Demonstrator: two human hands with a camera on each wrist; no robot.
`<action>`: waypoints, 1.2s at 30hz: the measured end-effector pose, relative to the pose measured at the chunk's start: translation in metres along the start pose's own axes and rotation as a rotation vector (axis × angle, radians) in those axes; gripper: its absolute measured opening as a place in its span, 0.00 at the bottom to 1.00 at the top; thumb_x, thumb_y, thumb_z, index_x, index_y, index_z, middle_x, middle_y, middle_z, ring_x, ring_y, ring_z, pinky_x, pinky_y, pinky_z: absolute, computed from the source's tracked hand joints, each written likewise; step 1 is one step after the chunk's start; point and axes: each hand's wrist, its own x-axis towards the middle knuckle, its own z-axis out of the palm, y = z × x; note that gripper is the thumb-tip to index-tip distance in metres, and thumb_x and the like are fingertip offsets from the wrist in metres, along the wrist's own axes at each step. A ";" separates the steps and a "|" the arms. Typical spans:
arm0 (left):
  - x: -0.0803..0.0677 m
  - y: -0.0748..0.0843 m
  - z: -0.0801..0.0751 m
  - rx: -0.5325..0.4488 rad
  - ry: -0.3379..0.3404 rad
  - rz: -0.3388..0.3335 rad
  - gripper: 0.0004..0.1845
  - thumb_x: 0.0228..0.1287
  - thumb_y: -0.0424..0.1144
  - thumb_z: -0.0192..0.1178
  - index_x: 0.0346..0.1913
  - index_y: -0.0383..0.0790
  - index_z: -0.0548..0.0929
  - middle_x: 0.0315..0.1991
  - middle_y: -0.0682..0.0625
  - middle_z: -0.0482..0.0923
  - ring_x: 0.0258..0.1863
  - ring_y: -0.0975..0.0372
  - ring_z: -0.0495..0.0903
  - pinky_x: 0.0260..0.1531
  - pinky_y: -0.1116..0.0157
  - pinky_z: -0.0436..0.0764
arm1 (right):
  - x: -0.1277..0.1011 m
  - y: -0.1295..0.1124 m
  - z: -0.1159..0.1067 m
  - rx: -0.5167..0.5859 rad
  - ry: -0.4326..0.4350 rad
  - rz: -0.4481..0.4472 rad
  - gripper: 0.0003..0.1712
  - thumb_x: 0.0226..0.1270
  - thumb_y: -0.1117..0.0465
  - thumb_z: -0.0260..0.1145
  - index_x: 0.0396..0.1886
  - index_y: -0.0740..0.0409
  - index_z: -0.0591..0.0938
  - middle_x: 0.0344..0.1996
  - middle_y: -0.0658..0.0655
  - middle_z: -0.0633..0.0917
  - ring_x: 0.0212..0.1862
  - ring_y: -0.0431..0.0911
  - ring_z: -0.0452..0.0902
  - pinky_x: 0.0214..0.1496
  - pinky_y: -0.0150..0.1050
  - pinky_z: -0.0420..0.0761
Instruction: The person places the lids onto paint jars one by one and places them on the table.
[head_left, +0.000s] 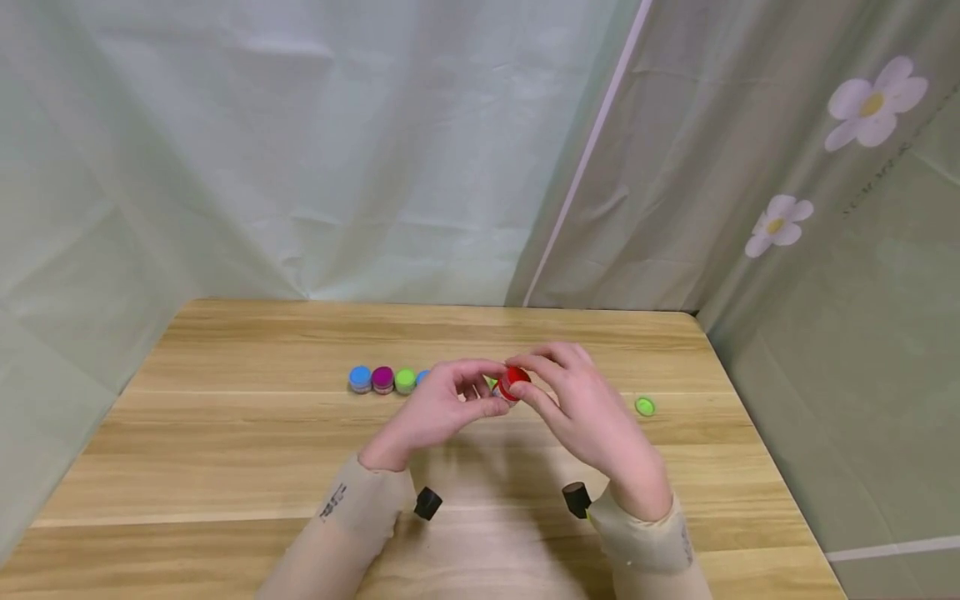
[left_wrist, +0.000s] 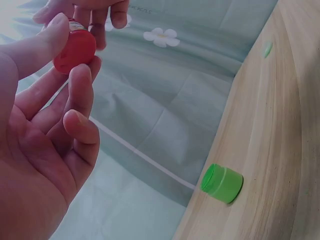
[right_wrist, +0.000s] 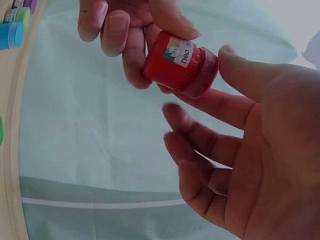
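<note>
Two hands (head_left: 517, 400) half-hide red jar (head_left: 514, 382).

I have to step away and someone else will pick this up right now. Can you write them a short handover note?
Left hand: pinches the body of the small red jar, held above the wooden table.
Right hand: fingertips grip the jar's lid end.
The red lid looks seated on the jar; whether it is tight or loose cannot be told.
On the table: a row of small jars, blue, purple and green, with more hidden behind the left hand; a loose green lid lies apart to the right.
Left, probably: finish with the red lid and set the jar down.
</note>
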 end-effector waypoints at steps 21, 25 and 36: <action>0.000 -0.001 -0.001 -0.005 0.011 0.062 0.17 0.71 0.36 0.73 0.61 0.43 0.90 0.35 0.51 0.87 0.33 0.55 0.82 0.32 0.65 0.76 | 0.003 -0.002 0.004 -0.064 0.074 -0.205 0.19 0.75 0.64 0.73 0.63 0.54 0.88 0.56 0.52 0.86 0.60 0.50 0.78 0.62 0.46 0.82; 0.000 -0.001 -0.002 -0.011 0.026 0.029 0.19 0.68 0.40 0.76 0.61 0.46 0.90 0.37 0.49 0.87 0.35 0.54 0.82 0.33 0.65 0.76 | 0.004 -0.003 0.005 -0.081 0.080 -0.136 0.18 0.72 0.54 0.76 0.57 0.55 0.89 0.53 0.51 0.87 0.58 0.50 0.78 0.61 0.45 0.81; 0.000 0.003 0.000 -0.049 0.076 -0.007 0.19 0.61 0.39 0.80 0.56 0.47 0.91 0.34 0.47 0.85 0.33 0.53 0.79 0.32 0.65 0.75 | 0.003 -0.005 0.009 -0.019 0.158 0.072 0.23 0.79 0.40 0.66 0.53 0.54 0.86 0.45 0.50 0.85 0.53 0.49 0.75 0.48 0.46 0.80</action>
